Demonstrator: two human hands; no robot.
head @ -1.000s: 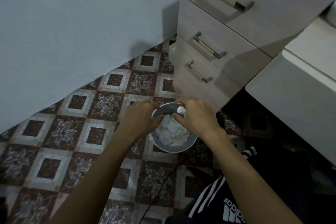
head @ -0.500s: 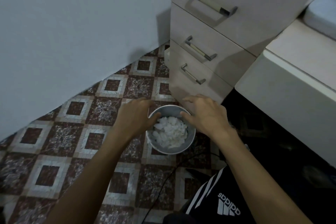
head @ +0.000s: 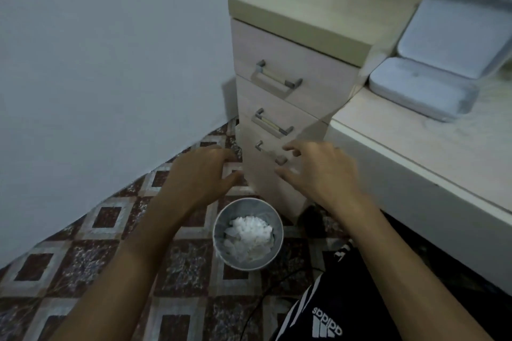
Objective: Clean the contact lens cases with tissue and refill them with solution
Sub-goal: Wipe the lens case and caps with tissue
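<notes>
A small grey waste bin (head: 221, 243) stands on the tiled floor, filled with crumpled white tissue (head: 249, 231). My left hand (head: 199, 174) hovers above and to the left of the bin, fingers spread and empty. My right hand (head: 318, 171) hovers above and to the right of it, in front of the lowest drawer, fingers apart and holding nothing. No contact lens case or solution bottle shows in this view.
A beige drawer unit (head: 282, 69) with three handled drawers stands behind the bin against the pale wall. A white desk (head: 415, 152) runs to the right, carrying a pale blue open box (head: 432, 86). A black cable (head: 266, 296) lies on the patterned floor.
Both hands have lifted away from the bin and spread apart; the piece of tissue at my fingers a second ago is gone from them. The view has tilted up.
</notes>
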